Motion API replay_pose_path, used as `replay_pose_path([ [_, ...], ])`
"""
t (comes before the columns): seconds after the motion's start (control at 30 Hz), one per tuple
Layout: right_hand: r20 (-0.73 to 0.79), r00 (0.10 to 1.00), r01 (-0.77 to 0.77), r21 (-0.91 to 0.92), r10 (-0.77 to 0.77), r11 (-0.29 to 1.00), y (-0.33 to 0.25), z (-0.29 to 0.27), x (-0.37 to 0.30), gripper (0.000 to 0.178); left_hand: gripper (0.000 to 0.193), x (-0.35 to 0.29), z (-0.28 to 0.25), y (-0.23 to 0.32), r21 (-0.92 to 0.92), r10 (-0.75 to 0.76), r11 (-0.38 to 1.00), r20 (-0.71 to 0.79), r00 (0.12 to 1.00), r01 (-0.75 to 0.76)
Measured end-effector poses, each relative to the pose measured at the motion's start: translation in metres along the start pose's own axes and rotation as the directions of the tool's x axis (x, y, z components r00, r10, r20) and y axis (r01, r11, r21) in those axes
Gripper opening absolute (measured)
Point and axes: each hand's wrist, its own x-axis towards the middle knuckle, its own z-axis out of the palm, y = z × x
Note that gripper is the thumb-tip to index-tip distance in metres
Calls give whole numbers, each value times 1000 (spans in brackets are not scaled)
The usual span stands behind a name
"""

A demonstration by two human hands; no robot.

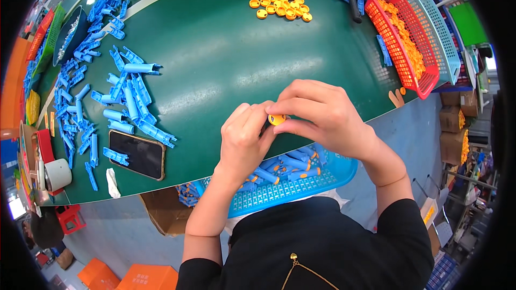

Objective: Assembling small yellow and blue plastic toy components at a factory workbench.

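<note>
Near the front edge of the green table [215,96], my two hands meet around a small round orange cap [277,119]. My right hand [317,113] pinches the cap between thumb and fingers. My left hand [244,134] is closed, its fingertips pressed against the other side; whatever else lies inside that grip is hidden. Just below my hands, a blue basket [258,204] at my lap holds several blue tubes with orange ends [303,174]. Farther off on the table lies a cluster of loose orange caps [282,5].
Blue plastic half-shells [131,94] are heaped on the left, beside a dark phone [137,153] with one shell on it. At the far right stands a red basket [376,19] of orange parts. A black-handled tool [352,2] lies near the back pile. A white cup [57,174] stands far left.
</note>
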Motion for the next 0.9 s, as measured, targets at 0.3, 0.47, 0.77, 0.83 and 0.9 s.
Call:
replay_pose_path([
  [0.3,-6,998,59,-22,-59,998,4,3,5,26,36,2,-17,-1,-650,-230,685,235,944,329],
  [0.47,-16,999,46,-41,-47,998,2,-3,6,25,38,-1,7,5,-652,-281,598,375,884,466],
  [0.77,49,998,-27,54,25,998,8,1,4,21,49,6,-3,0,-550,-202,720,417,886,423],
  [0.83,45,999,-30,15,30,999,7,-3,0,24,44,4,-22,2,-337,-157,911,250,955,238],
  [0.9,106,989,-117,162,100,980,2,-9,-17,25,41,8,-57,-2,221,-53,974,-22,998,57],
])
